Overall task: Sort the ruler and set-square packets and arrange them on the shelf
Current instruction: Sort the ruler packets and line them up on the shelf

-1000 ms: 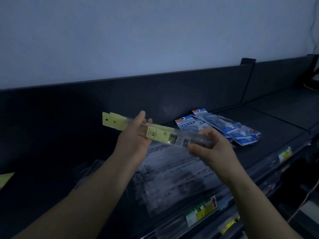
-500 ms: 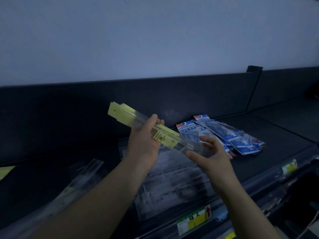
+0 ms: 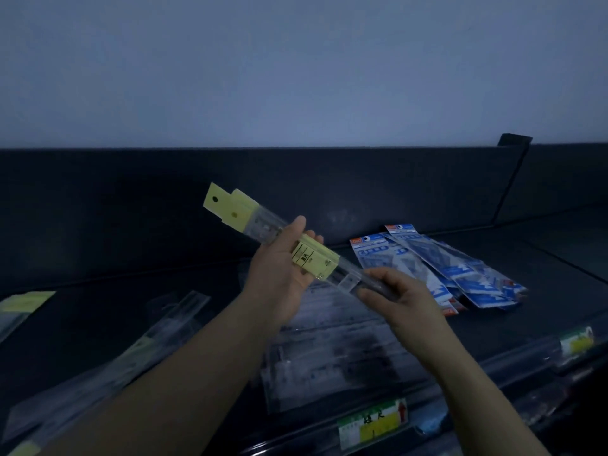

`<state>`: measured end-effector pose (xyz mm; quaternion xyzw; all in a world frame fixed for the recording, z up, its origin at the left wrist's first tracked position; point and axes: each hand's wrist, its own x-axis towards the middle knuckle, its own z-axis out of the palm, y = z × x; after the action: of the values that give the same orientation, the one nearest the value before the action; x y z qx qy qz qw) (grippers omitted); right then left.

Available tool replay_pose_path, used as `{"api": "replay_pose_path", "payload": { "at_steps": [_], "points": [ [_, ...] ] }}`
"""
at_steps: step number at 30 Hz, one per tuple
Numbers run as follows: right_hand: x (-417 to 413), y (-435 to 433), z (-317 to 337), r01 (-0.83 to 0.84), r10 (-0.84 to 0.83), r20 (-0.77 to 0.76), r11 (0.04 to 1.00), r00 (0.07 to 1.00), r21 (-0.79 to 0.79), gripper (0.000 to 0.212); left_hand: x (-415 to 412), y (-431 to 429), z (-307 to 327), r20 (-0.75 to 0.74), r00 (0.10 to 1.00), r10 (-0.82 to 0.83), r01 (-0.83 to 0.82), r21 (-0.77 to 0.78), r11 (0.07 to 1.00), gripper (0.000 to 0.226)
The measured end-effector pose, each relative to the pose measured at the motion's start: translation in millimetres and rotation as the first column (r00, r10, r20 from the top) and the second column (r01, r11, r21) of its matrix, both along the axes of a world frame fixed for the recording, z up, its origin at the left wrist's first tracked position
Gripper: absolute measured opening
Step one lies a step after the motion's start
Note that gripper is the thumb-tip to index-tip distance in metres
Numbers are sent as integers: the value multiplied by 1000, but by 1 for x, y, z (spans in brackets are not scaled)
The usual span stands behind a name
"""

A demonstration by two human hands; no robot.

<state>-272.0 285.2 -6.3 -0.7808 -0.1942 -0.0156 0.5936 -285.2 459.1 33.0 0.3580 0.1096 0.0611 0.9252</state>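
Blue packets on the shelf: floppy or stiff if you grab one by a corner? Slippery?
The blue packets look like thin glossy film, so one would probably sag from a corner. They lie fanned and overlapping on the shelf, so likely slide over one another. Flat: no rolling risk.

Both forearms are bare, with no sleeve showing. The left hand (image 3: 283,274) and the right hand (image 3: 404,301) wear nothing visible: no glove, ring or watch. The fingers (image 3: 296,225) show short nails.
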Motion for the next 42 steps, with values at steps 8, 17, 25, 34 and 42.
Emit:
{"api": "replay_pose_path", "payload": {
  "at_steps": [8,17,25,34,42],
  "points": [
    [7,66,8,-98,109,-108,990,988,104,15,-53,118,-6,-88,972,217,-18,898,440,34],
    [-22,155,14,-246,261,-201,964,944,98,14,-138,315,-46,-374,538,755,746,628,-221,65],
    [-46,195,6,-229,244,-289,970,926,85,13,-147,310,-27,-559,567,605,781,598,-180,60],
    [-77,229,-3,-138,378,-579,899,723,415,12,-133,288,3,-319,879,354,83,833,546,8],
    [-88,248,5,-218,444,-554,878,704,427,12,-107,225,3,-71,963,261,-227,315,922,25]
  ]
}}
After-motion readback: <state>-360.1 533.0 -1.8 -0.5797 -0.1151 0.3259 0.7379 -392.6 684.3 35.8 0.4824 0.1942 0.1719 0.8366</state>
